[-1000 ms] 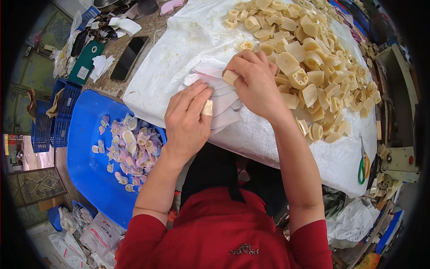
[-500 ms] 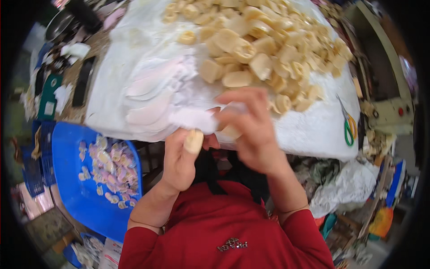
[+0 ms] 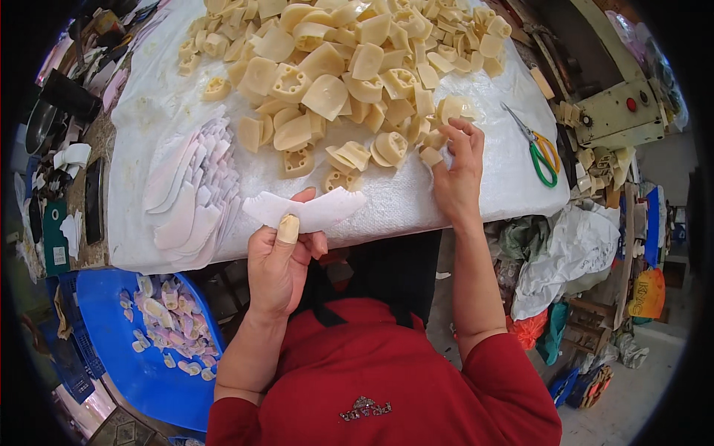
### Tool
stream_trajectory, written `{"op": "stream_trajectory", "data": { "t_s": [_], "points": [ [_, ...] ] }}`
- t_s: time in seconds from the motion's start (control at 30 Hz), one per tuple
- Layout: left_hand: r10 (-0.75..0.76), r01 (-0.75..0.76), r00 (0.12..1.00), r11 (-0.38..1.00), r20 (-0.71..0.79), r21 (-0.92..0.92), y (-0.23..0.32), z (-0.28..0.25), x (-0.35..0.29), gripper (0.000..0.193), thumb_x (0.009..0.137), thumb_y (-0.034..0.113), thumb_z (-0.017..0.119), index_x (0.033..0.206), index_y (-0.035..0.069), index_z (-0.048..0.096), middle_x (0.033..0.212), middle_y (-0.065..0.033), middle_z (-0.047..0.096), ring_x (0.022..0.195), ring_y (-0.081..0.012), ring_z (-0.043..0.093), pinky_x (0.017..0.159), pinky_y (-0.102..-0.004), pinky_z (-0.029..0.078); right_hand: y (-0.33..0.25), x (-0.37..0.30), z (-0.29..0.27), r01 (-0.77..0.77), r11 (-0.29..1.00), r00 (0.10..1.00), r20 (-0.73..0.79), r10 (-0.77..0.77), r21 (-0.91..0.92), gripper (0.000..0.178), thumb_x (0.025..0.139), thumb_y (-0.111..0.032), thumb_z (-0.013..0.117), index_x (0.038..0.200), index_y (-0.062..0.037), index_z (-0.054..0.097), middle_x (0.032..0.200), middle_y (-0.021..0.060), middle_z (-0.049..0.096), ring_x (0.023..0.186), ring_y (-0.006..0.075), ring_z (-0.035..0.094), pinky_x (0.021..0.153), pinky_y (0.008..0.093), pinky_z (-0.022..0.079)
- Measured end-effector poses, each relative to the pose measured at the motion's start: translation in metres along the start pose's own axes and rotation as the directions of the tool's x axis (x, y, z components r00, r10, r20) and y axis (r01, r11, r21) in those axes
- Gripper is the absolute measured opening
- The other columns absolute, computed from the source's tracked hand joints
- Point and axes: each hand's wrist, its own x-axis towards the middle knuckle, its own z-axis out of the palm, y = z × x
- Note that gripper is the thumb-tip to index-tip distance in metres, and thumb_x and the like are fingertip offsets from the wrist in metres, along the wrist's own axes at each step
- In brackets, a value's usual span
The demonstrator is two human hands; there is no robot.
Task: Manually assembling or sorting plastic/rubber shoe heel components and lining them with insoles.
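Note:
My left hand pinches a white curved strip of thin sheet material between its thumb and fingers, just over the table's near edge. A pale yellow cover wraps that thumb. My right hand is at the right front of a heap of beige plastic shoe heels, its thumb and fingers closed about one small beige shoe heel, partly hidden by the hand. Several heels show hollow, ribbed ends. A fanned stack of similar white strips lies at the table's left front.
White sheeting covers the table. Scissors with green and yellow handles lie at the right. Below the left edge stands a blue tub holding pinkish covered pieces. A machine with a red button is beyond the right edge; crumpled bags hang below.
My right hand has left the white strip and moved right to the heels. The left hand keeps the strip, now spread out flatter. The whole view has shifted.

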Motion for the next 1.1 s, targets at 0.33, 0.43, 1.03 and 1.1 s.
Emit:
{"op": "stream_trajectory", "data": {
  "t_s": [0.33,0.43,1.03,1.1],
  "points": [
    [0.005,-0.003,0.999,0.999,-0.049,0.037,0.003,-0.003,-0.003,0.043,0.097,0.023,0.048,0.126,-0.009,0.046,0.097,-0.0101,0.061,0.072,-0.0132,0.053,0.062,-0.0263,0.042,-0.009,-0.034,-0.004,-0.035,0.898,0.991,-0.104,0.089,0.438,0.031,0.079,0.009,0.059,0.108,-0.0009,0.057,0.099,0.0127,0.057,0.086,0.0187,0.058,0.074,0.0278,0.047],
    [0.019,-0.009,0.993,0.997,-0.118,0.077,0.005,0.002,-0.004,0.044,0.097,0.024,0.048,0.126,-0.009,0.046,0.101,-0.0101,0.060,0.076,-0.0128,0.053,0.066,-0.0266,0.043,-0.056,-0.041,-0.010,0.069,0.859,0.995,0.030,-0.098,0.507,0.032,0.080,0.007,0.061,0.110,-0.0018,0.056,0.099,0.0130,0.058,0.086,0.0206,0.059,0.075,0.0278,0.048],
    [0.037,-0.039,0.999,0.994,0.022,0.103,0.016,0.009,-0.024,0.042,0.099,0.025,0.044,0.127,-0.005,0.049,0.099,-0.0018,0.061,0.083,-0.0032,0.052,0.069,-0.0190,0.041,-0.099,-0.054,0.042,0.546,0.625,0.803,-0.135,-0.581,0.559,0.043,0.070,0.009,0.065,0.110,-0.0074,0.056,0.104,0.0135,0.060,0.086,0.0309,0.057,0.071,0.0359,0.048],
    [0.082,-0.080,0.996,0.994,-0.018,0.077,0.013,0.010,-0.024,0.041,0.100,0.025,0.042,0.124,-0.006,0.051,0.103,-0.0045,0.062,0.084,-0.0051,0.054,0.071,-0.0194,0.042,-0.100,-0.054,0.043,0.548,0.633,0.804,-0.133,-0.580,0.547,0.044,0.070,0.009,0.065,0.109,-0.0072,0.056,0.104,0.0135,0.060,0.087,0.0313,0.057,0.071,0.0358,0.048]
  ]
}}
